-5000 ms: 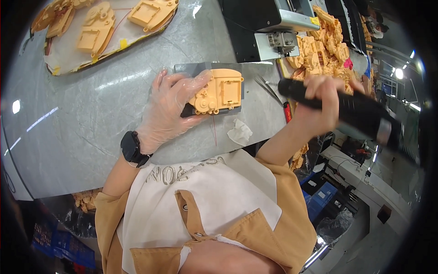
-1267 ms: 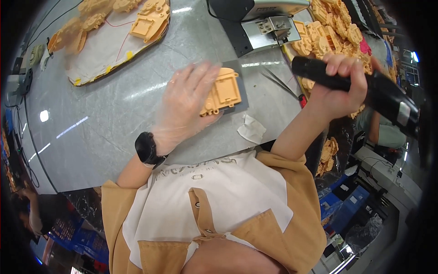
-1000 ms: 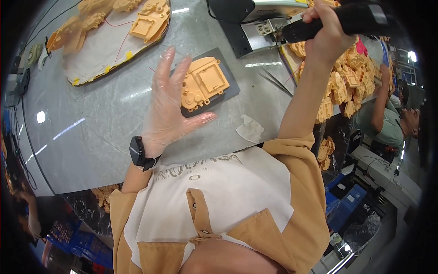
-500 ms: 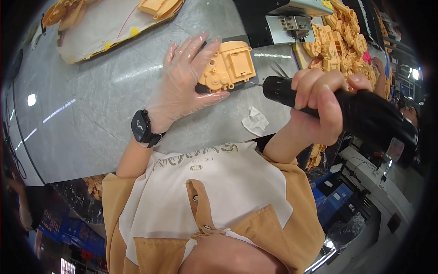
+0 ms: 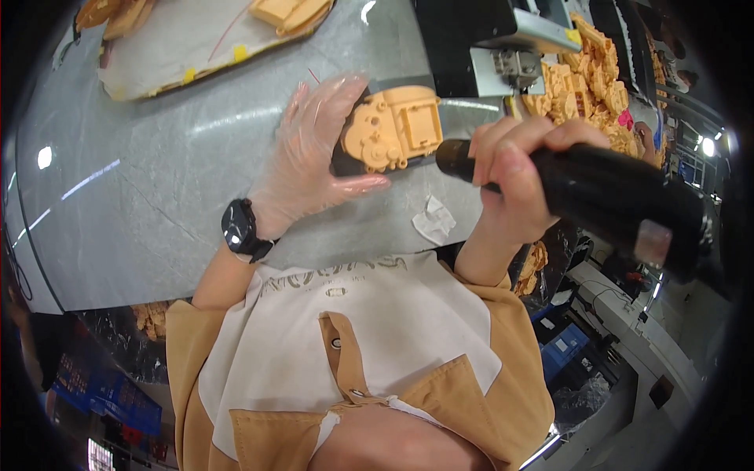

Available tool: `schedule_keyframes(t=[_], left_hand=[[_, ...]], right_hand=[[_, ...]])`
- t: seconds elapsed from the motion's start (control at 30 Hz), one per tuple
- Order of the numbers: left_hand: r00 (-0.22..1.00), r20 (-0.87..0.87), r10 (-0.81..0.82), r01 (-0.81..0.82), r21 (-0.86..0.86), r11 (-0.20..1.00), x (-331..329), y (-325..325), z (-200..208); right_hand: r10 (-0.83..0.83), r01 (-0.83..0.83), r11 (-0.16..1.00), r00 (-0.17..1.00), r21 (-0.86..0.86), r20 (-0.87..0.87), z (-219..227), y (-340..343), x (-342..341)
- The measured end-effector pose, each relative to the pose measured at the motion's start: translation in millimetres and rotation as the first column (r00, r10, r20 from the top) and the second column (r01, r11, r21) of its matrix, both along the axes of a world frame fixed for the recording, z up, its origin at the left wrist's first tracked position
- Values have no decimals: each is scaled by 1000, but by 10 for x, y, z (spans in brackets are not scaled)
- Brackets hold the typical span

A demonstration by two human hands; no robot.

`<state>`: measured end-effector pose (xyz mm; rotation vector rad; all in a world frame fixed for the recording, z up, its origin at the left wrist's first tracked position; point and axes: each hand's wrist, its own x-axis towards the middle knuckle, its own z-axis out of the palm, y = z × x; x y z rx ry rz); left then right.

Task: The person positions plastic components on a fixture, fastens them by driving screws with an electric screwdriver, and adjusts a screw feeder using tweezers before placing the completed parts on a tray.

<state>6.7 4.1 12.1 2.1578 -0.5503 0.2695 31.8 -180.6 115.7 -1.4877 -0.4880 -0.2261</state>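
Observation:
An orange plastic housing point(image 5: 385, 133) with a rectangular recess and round bosses lies on a dark fixture plate point(image 5: 345, 163) on the grey table. My left hand point(image 5: 310, 149), in a clear plastic glove, is open around the housing's left side. Its fingers are spread above and its thumb stretches below; contact with the housing is not plain. My right hand point(image 5: 518, 177), bare, is closed round a black electric screwdriver point(image 5: 620, 200). The screwdriver's nose points left, close to the housing's lower right edge. Its bit is hard to make out.
A crumpled white scrap point(image 5: 434, 220) lies near the table's front edge. Behind the housing stands a black machine with a metal block point(image 5: 518, 68). Orange parts are heaped point(image 5: 585, 90) at the back right. A white-lined tray point(image 5: 169, 59) holds more parts at the back left.
The screwdriver has moved left, its nose now nearer the housing. My left fingers have drawn back a little from the housing's top and left side. The whole view has shifted slightly.

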Motion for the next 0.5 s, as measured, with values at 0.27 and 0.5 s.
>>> schedule_keyframes(t=[0.27, 0.5], left_hand=[[999, 9, -46, 46, -1, 999, -155, -45, -18], [997, -62, -47, 50, 41, 998, -204, -10, 108]], right_hand=[[-60, 86, 985, 983, 148, -171, -259, -71, -236], [-13, 26, 974, 998, 227, -61, -158, -135, -296]])
